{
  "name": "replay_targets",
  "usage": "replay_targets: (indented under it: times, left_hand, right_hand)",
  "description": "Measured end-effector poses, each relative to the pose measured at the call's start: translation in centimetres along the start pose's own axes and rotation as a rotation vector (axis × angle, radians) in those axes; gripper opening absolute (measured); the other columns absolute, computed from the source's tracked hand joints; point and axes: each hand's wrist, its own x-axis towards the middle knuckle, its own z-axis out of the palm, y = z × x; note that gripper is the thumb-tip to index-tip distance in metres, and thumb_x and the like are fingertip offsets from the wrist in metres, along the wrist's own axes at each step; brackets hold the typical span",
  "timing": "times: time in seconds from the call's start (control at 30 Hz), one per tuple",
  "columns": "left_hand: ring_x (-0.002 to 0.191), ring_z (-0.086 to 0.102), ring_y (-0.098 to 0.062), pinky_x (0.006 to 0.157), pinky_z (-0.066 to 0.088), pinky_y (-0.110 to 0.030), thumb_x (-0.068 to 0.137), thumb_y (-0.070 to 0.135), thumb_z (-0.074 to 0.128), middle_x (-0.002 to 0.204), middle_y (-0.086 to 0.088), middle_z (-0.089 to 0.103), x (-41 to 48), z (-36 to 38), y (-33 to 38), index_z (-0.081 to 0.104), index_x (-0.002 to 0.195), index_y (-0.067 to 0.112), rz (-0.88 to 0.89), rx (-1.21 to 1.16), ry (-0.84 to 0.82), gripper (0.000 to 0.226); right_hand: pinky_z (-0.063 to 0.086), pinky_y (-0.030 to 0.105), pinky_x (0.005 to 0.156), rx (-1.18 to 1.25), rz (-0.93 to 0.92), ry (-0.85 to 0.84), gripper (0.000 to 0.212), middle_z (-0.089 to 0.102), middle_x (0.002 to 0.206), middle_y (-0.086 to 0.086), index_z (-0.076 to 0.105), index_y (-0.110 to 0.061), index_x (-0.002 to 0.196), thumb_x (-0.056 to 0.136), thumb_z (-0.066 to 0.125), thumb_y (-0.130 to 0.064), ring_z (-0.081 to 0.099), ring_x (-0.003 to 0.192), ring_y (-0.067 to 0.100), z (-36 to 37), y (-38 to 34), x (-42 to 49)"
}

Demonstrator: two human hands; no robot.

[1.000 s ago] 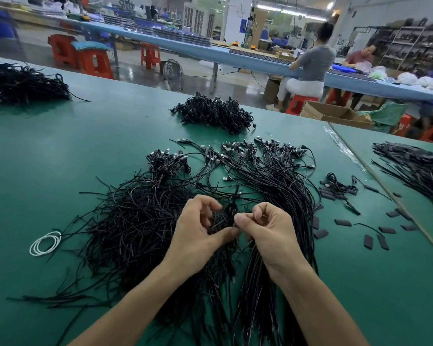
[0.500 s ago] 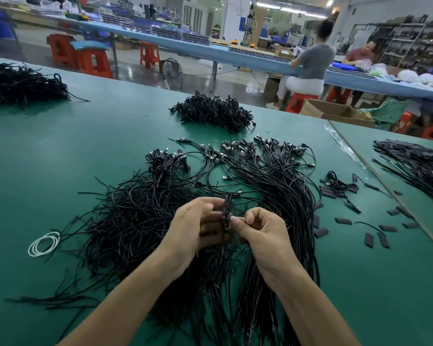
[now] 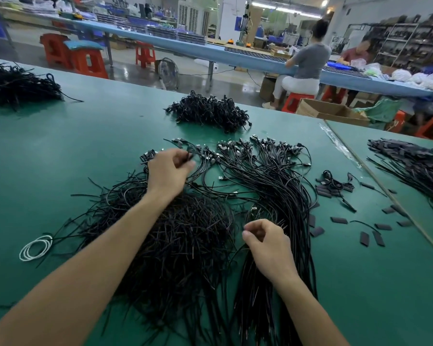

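A tangled heap of black cables [image 3: 180,236] lies in front of me on the green table [image 3: 60,151]. To its right lies a straighter bundle of black cables [image 3: 280,186] with plugs at the far end. My left hand [image 3: 169,171] reaches forward over the heap's far side and pinches a black cable end between thumb and fingers. Nearer to me, my right hand [image 3: 268,243] rests on the straight bundle with its fingers curled; whether it pinches a thin cable I cannot tell.
A white wire coil [image 3: 35,247] lies at the left. Several short black sleeve pieces [image 3: 365,236] are scattered at the right. More cable piles sit at the far centre [image 3: 208,112], far left [image 3: 18,86] and right [image 3: 415,163]. Two people sit at a blue bench behind.
My hands were together over the heap working one cable. They have separated: the left hand moved forward to the plug ends, the right hand dropped back toward me.
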Motion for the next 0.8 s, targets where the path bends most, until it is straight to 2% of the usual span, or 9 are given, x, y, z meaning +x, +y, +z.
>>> replay_targets:
  times: [0.1, 0.17, 0.27, 0.33, 0.47, 0.57, 0.63, 0.7, 0.8]
  left_hand:
    - [0.072, 0.057, -0.006, 0.066, 0.041, -0.002, 0.095, 0.008, 0.064, 0.107, -0.01, 0.072, 3.8, 0.0, -1.0, 0.067, 0.122, 0.004, 0.029, 0.213, 0.088, 0.028]
    - [0.087, 0.055, -0.017, 0.082, 0.044, -0.018, 0.099, 0.008, 0.057, 0.116, -0.015, 0.067, 5.7, -0.1, -2.7, 0.064, 0.127, 0.006, -0.029, 0.404, 0.013, 0.029]
    - [0.111, 0.052, -0.03, 0.096, 0.049, -0.041, 0.096, 0.005, 0.05, 0.125, -0.015, 0.058, 6.3, -0.4, -4.7, 0.058, 0.127, 0.007, -0.122, 0.758, -0.196, 0.032]
    - [0.123, 0.046, -0.034, 0.103, 0.044, -0.049, 0.096, 0.009, 0.047, 0.135, -0.015, 0.051, 6.0, -0.3, -5.3, 0.054, 0.129, 0.007, -0.134, 0.849, -0.2, 0.033]
    - [0.134, 0.035, -0.031, 0.108, 0.03, -0.051, 0.096, 0.022, 0.055, 0.15, -0.011, 0.034, 4.4, 0.4, -5.4, 0.043, 0.145, 0.018, 0.019, 0.729, -0.011, 0.05]
    - [0.12, 0.042, -0.021, 0.096, 0.027, -0.036, 0.092, 0.022, 0.06, 0.131, -0.004, 0.047, 2.5, 1.5, -4.8, 0.061, 0.125, 0.023, 0.223, 0.627, 0.05, 0.032]
    - [0.108, 0.044, -0.014, 0.087, 0.023, -0.03, 0.092, 0.02, 0.062, 0.116, 0.001, 0.055, 1.1, 2.3, -4.2, 0.067, 0.11, 0.023, 0.278, 0.548, 0.02, 0.019]
    - [0.1, 0.045, -0.01, 0.084, 0.023, -0.028, 0.092, 0.018, 0.063, 0.106, 0.005, 0.059, -0.2, 3.3, -3.5, 0.068, 0.103, 0.023, 0.296, 0.456, -0.032, 0.013]
    - [0.1, 0.056, -0.013, 0.092, 0.04, -0.027, 0.093, 0.013, 0.063, 0.104, 0.004, 0.066, -1.9, 4.6, -2.6, 0.068, 0.106, 0.018, 0.336, 0.355, -0.184, 0.015]
  right_hand:
    - [0.044, 0.02, 0.092, -0.266, -0.001, -0.023, 0.022, 0.058, 0.116, -0.003, 0.062, -0.021, 0.119, 0.097, 0.059, -0.022, 0.053, 0.113, 0.014, -0.3, 1.2, 0.6]
    - [0.04, 0.028, 0.1, -0.35, 0.036, -0.039, 0.035, 0.048, 0.13, 0.003, 0.053, -0.018, 0.134, 0.099, 0.056, -0.025, 0.045, 0.122, 0.019, -0.2, 1.4, 1.0]
    - [0.045, 0.032, 0.095, -0.375, 0.083, -0.014, 0.045, 0.036, 0.137, 0.01, 0.041, -0.013, 0.143, 0.101, 0.051, -0.025, 0.05, 0.114, 0.025, 0.1, 1.1, 1.5]
    - [0.046, 0.032, 0.088, -0.433, 0.117, 0.007, 0.044, 0.033, 0.137, 0.014, 0.038, -0.007, 0.142, 0.103, 0.047, -0.025, 0.053, 0.105, 0.026, 0.3, 0.8, 1.9]
    - [0.038, 0.028, 0.061, -0.533, 0.211, 0.012, 0.024, 0.042, 0.126, 0.015, 0.045, -0.004, 0.121, 0.102, 0.047, -0.019, 0.051, 0.081, 0.02, 0.2, 0.2, 2.9]
    - [0.036, 0.028, 0.055, -0.591, 0.269, 0.014, 0.012, 0.048, 0.113, 0.013, 0.047, -0.005, 0.102, 0.1, 0.05, -0.017, 0.05, 0.074, 0.02, 0.1, 0.3, 3.8]
    - [0.037, 0.03, 0.055, -0.552, 0.307, 0.027, 0.008, 0.049, 0.108, 0.01, 0.046, -0.008, 0.096, 0.099, 0.047, -0.016, 0.049, 0.072, 0.02, -0.2, 0.7, 4.6]
    - [0.039, 0.03, 0.059, -0.456, 0.303, 0.066, 0.01, 0.056, 0.108, 0.007, 0.055, -0.011, 0.106, 0.098, 0.05, -0.016, 0.051, 0.073, 0.015, -0.5, 1.4, 5.1]
    - [0.038, 0.023, 0.053, -0.261, 0.288, 0.125, 0.014, 0.064, 0.095, 0.0, 0.067, -0.014, 0.107, 0.097, 0.058, -0.017, 0.053, 0.068, 0.005, -0.6, 2.2, 5.1]
